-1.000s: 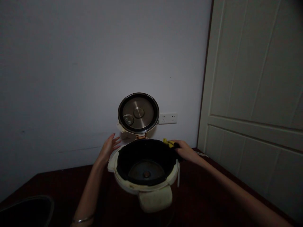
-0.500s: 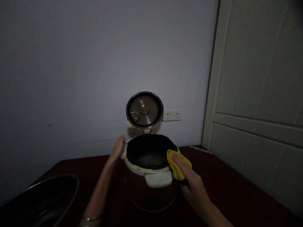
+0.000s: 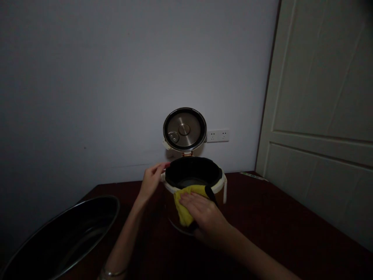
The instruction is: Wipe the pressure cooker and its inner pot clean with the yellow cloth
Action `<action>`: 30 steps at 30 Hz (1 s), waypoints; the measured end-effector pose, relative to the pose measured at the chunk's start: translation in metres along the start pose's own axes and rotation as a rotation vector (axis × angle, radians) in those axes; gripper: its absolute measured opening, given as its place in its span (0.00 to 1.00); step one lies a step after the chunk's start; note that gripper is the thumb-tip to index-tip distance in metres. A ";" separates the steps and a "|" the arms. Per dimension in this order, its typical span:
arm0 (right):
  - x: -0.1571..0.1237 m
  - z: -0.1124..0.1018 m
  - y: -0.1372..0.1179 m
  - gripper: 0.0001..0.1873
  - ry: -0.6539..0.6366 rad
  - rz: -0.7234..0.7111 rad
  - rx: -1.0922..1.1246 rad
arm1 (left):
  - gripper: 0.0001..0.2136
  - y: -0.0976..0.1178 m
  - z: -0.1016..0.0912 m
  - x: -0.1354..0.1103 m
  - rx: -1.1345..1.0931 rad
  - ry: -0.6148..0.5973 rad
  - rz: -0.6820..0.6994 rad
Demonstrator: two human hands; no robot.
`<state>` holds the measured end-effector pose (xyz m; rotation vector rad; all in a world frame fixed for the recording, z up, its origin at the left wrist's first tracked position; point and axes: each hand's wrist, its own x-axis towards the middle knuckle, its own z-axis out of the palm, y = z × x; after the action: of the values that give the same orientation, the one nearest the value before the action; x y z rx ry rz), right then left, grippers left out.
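An electric pressure cooker (image 3: 224,179) stands on the dark red table, its round lid (image 3: 184,129) raised on the hinge at the back. My left hand (image 3: 151,179) is closed on the cooker's left rim and side handle. In my right hand (image 3: 205,214) is a yellow cloth (image 3: 182,208) with a dark edge. I press the cloth against the front of the cooker, just below the rim, with my fingers laid over it. The cloth and hand cover the front handle. The inside of the cooker is dark, with part of its bottom showing.
A large metal basin (image 3: 87,237) sits at the lower left. Behind the cooker is a pale wall with a double socket (image 3: 218,135). A white panelled door (image 3: 314,155) stands on the right. A thin flat strip (image 3: 253,176) lies at the table's back right.
My right hand has moved the cloth left, from the cooker's right front rim to its front. My left fingers have come over the left rim. The view has shifted slightly.
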<state>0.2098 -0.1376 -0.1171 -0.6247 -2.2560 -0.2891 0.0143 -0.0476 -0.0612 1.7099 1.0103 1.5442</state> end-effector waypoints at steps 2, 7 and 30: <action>0.000 -0.011 -0.002 0.32 0.069 0.052 0.142 | 0.19 0.018 -0.001 -0.019 -0.055 -0.120 0.026; 0.005 -0.046 -0.015 0.26 0.384 0.237 0.305 | 0.19 0.054 0.000 -0.060 0.056 -0.464 0.128; -0.034 -0.071 0.017 0.11 0.416 0.442 0.270 | 0.15 -0.053 -0.030 0.011 0.460 -0.026 0.028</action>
<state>0.2825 -0.1623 -0.0936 -0.8109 -1.6697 0.0996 -0.0222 -0.0121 -0.0967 2.0487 1.4139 1.3719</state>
